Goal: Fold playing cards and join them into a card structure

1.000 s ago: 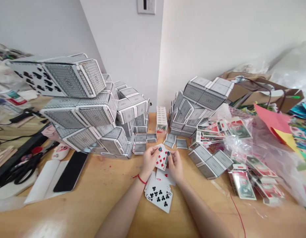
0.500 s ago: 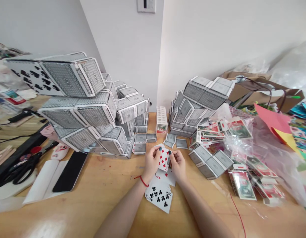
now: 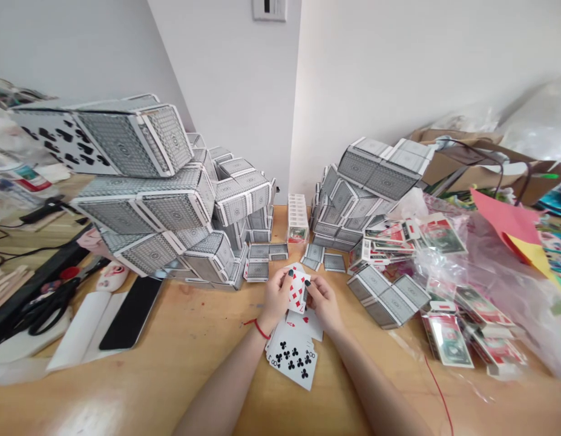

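Note:
In the head view, my left hand (image 3: 278, 295) pinches a seven of diamonds playing card (image 3: 297, 293) by its left side, thumb on its face. My right hand (image 3: 322, 299) is closed at the card's right edge, its thumb on a card edge there; whether one or several cards are between the hands is hard to see. Just below lie loose face-up cards, an ace of hearts (image 3: 302, 324) and an eight of clubs (image 3: 291, 358) on top of others. Beyond my hands, small flat stacks of cards (image 3: 257, 270) rest face down.
Tall structures of folded cards stand at left (image 3: 171, 206) and right (image 3: 375, 175). Between them is a row of card boxes (image 3: 297, 221). A folded card piece (image 3: 389, 297), opened card boxes (image 3: 448, 339) and plastic wrap lie right. A phone (image 3: 131, 315) and scissors (image 3: 51, 306) lie left.
My right thumb has moved off the face of the seven of diamonds toward its right edge. Both hands have shifted slightly left with the card.

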Demonstrator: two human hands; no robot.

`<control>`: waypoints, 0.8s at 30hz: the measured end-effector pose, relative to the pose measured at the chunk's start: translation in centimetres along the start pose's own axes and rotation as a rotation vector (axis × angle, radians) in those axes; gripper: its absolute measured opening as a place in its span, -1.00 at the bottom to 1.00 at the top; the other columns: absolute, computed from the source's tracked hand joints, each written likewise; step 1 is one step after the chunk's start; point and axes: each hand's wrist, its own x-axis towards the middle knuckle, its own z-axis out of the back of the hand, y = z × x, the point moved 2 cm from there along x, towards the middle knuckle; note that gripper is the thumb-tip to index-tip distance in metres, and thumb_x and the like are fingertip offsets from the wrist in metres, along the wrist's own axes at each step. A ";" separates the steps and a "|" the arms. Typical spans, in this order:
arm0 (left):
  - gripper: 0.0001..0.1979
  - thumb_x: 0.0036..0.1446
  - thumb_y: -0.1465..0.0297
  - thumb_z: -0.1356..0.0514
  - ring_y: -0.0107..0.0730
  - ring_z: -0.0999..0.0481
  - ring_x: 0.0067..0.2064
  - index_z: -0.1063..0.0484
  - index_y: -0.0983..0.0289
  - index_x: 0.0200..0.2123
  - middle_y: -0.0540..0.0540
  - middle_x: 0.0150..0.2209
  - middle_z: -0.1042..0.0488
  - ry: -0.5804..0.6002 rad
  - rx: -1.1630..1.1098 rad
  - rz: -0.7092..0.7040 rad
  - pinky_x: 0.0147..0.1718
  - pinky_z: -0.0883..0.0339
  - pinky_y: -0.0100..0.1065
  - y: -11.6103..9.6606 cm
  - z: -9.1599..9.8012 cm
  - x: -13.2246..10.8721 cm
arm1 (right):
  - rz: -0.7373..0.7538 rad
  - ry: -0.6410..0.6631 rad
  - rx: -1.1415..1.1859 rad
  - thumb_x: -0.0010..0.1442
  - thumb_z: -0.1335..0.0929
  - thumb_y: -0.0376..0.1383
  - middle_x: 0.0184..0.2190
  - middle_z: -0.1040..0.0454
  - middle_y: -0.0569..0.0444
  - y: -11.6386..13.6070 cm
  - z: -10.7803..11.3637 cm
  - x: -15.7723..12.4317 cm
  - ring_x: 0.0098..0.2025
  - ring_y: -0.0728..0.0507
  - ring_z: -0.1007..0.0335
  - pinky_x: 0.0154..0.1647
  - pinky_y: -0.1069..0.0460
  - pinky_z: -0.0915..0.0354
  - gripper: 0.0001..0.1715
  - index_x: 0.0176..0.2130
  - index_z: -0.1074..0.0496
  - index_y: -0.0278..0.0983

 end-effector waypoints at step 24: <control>-0.73 0.06 0.40 -0.01 -0.39 -0.42 -0.27 -0.33 0.31 -0.15 0.15 -0.19 -0.43 0.111 -0.099 0.002 -0.33 -0.29 -0.41 0.2 -0.4 0.1 | -0.016 -0.060 0.007 -0.05 -0.34 -0.08 -0.53 -0.34 0.15 0.4 0.2 0.0 -0.59 0.00 -0.23 -0.58 0.08 -0.23 -0.66 -0.30 -0.34 -0.23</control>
